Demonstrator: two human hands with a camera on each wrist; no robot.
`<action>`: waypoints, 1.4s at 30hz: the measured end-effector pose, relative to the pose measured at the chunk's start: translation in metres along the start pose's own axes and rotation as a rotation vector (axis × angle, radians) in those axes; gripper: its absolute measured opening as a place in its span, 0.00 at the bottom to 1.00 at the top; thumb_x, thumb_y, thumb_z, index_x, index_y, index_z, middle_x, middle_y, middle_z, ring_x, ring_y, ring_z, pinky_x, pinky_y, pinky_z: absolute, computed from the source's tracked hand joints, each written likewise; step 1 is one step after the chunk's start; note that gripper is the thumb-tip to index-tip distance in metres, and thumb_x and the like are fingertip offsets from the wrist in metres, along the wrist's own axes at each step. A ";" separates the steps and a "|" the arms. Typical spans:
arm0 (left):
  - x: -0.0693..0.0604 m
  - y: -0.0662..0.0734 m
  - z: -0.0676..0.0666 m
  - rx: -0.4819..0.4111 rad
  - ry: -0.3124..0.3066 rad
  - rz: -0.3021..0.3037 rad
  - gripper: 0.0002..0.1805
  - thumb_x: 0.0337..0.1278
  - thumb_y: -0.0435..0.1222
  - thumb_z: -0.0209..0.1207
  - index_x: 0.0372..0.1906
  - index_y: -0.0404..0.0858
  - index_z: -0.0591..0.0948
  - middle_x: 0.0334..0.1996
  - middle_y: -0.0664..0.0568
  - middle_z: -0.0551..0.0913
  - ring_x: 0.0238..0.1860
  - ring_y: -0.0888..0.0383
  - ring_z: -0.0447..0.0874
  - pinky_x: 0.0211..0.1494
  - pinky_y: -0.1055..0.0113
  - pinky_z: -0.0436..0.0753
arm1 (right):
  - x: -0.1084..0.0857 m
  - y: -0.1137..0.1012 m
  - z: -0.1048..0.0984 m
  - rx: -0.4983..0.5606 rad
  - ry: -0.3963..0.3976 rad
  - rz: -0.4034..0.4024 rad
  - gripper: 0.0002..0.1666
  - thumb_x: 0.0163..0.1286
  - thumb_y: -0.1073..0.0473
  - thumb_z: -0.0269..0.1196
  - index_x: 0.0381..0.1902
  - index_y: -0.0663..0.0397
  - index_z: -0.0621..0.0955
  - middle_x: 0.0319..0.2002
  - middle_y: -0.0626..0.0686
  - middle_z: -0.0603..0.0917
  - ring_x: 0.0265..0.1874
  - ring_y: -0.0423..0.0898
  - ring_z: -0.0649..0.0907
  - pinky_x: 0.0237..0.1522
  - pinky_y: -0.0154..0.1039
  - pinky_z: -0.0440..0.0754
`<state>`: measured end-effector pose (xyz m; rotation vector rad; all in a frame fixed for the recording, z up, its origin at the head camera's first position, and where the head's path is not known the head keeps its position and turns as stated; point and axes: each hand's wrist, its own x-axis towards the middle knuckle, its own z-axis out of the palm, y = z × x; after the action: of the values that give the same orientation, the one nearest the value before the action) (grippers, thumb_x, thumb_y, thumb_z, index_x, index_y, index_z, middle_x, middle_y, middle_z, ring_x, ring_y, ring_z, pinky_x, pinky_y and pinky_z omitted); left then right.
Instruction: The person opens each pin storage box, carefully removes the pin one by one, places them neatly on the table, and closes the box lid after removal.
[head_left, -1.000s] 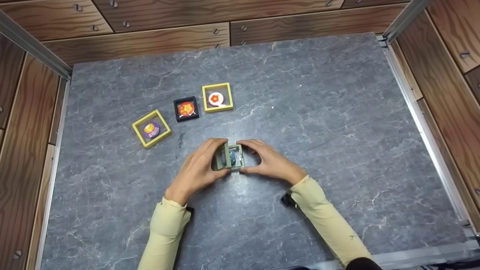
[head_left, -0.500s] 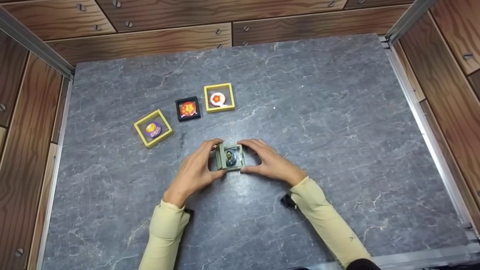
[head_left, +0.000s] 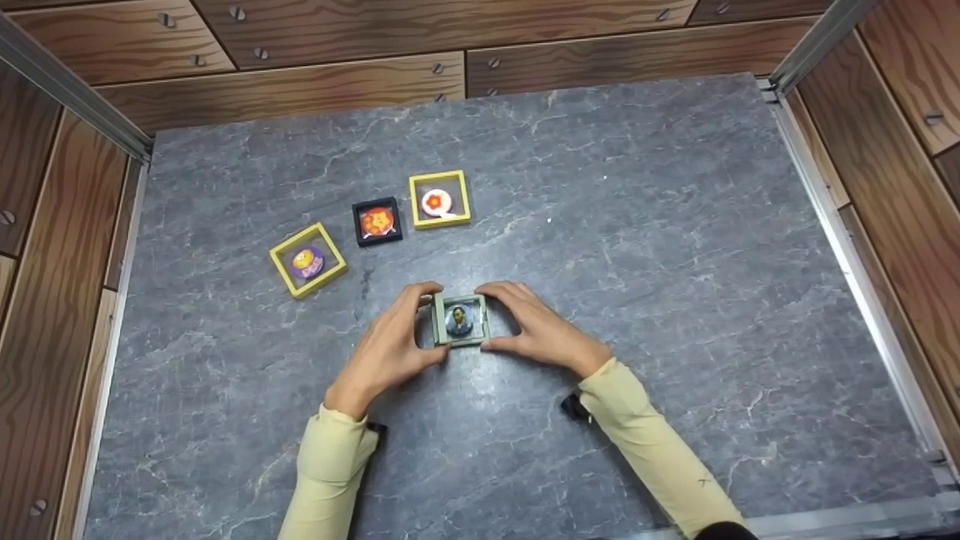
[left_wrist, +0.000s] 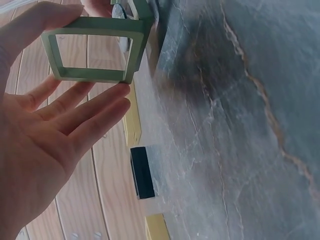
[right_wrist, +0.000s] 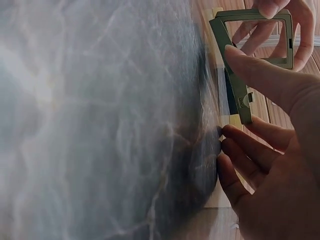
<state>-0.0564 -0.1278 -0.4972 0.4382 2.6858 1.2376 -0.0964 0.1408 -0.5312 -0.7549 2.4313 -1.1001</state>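
Observation:
A green hinged display frame (head_left: 439,322) lies between both hands at the middle of the table, its two halves at an angle. Under the clear film of the right half sits a round badge (head_left: 459,320) with a dark portrait on blue. My left hand (head_left: 386,346) pinches the raised left half, whose green rim (left_wrist: 95,75) fills the thumb-to-finger gap in the left wrist view. My right hand (head_left: 541,328) holds the low right half (right_wrist: 235,85) by its opposite edges, thumb on the near side and fingers on the far side.
Beyond the hands lie a yellow frame (head_left: 330,283) with a purple badge, a black frame (head_left: 359,238) with an orange badge, and another yellow frame (head_left: 465,196) with a white and red badge. Wood-patterned walls (head_left: 300,90) border the grey marbled table (head_left: 637,225).
The raised half has swung leftward, away from the badge, which now shows fully. My left hand has shifted slightly left with it. My right hand has stayed nearly still.

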 end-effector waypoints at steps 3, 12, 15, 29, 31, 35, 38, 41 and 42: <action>-0.001 -0.002 -0.001 -0.031 0.001 0.005 0.45 0.46 0.31 0.78 0.72 0.43 0.71 0.68 0.45 0.81 0.69 0.46 0.82 0.75 0.50 0.80 | 0.000 -0.001 0.001 -0.018 -0.006 -0.005 0.52 0.63 0.45 0.77 0.80 0.50 0.67 0.78 0.53 0.71 0.78 0.54 0.69 0.84 0.56 0.64; -0.004 -0.003 -0.004 -0.109 -0.026 -0.031 0.45 0.46 0.29 0.79 0.72 0.40 0.70 0.70 0.46 0.78 0.71 0.46 0.81 0.79 0.53 0.77 | 0.003 -0.001 0.003 -0.104 -0.011 -0.011 0.51 0.64 0.44 0.76 0.80 0.49 0.68 0.80 0.54 0.67 0.80 0.56 0.66 0.84 0.59 0.63; -0.003 -0.004 -0.005 -0.130 -0.032 -0.040 0.45 0.46 0.28 0.79 0.71 0.39 0.70 0.70 0.45 0.77 0.71 0.45 0.80 0.79 0.54 0.77 | 0.005 -0.001 0.003 -0.124 -0.012 -0.011 0.51 0.65 0.44 0.75 0.81 0.49 0.67 0.80 0.54 0.66 0.80 0.56 0.65 0.84 0.58 0.63; 0.000 -0.005 -0.002 -0.054 -0.037 -0.016 0.44 0.47 0.33 0.80 0.71 0.39 0.71 0.69 0.44 0.79 0.70 0.45 0.81 0.79 0.53 0.77 | 0.001 -0.005 0.005 -0.156 -0.034 0.002 0.52 0.67 0.45 0.74 0.82 0.55 0.65 0.82 0.56 0.62 0.81 0.57 0.62 0.85 0.60 0.59; 0.000 -0.005 -0.001 -0.061 -0.034 -0.019 0.44 0.47 0.33 0.80 0.72 0.40 0.72 0.69 0.44 0.79 0.70 0.45 0.81 0.79 0.53 0.77 | 0.002 -0.005 0.005 -0.159 -0.040 -0.001 0.52 0.68 0.45 0.74 0.82 0.56 0.64 0.83 0.56 0.62 0.81 0.57 0.62 0.85 0.60 0.59; 0.001 -0.005 -0.001 -0.073 -0.036 -0.029 0.44 0.48 0.34 0.81 0.72 0.40 0.72 0.69 0.44 0.79 0.69 0.45 0.82 0.79 0.54 0.78 | 0.002 -0.007 0.003 -0.151 -0.050 0.007 0.54 0.68 0.45 0.74 0.82 0.58 0.63 0.83 0.56 0.62 0.81 0.58 0.62 0.86 0.58 0.59; 0.001 -0.005 -0.001 -0.085 -0.038 -0.027 0.44 0.47 0.33 0.81 0.71 0.38 0.73 0.69 0.44 0.79 0.69 0.45 0.82 0.78 0.53 0.78 | 0.003 -0.009 0.002 -0.131 -0.056 0.021 0.55 0.67 0.43 0.74 0.82 0.58 0.62 0.82 0.57 0.62 0.81 0.57 0.62 0.86 0.57 0.59; 0.002 -0.004 0.000 -0.081 -0.035 -0.015 0.43 0.47 0.33 0.81 0.70 0.37 0.74 0.68 0.43 0.80 0.68 0.44 0.82 0.77 0.52 0.79 | 0.004 -0.012 0.001 -0.111 -0.047 0.034 0.53 0.69 0.41 0.72 0.82 0.57 0.63 0.81 0.57 0.63 0.81 0.56 0.62 0.85 0.57 0.61; 0.002 -0.004 0.000 -0.080 -0.034 -0.011 0.42 0.47 0.33 0.81 0.69 0.37 0.74 0.67 0.43 0.81 0.67 0.44 0.82 0.76 0.51 0.80 | 0.005 -0.014 0.001 -0.105 -0.039 0.032 0.52 0.70 0.42 0.71 0.82 0.56 0.64 0.81 0.57 0.65 0.81 0.56 0.63 0.85 0.56 0.62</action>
<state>-0.0592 -0.1297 -0.5001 0.4283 2.5968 1.3169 -0.0957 0.1297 -0.5219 -0.7600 2.4754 -0.9436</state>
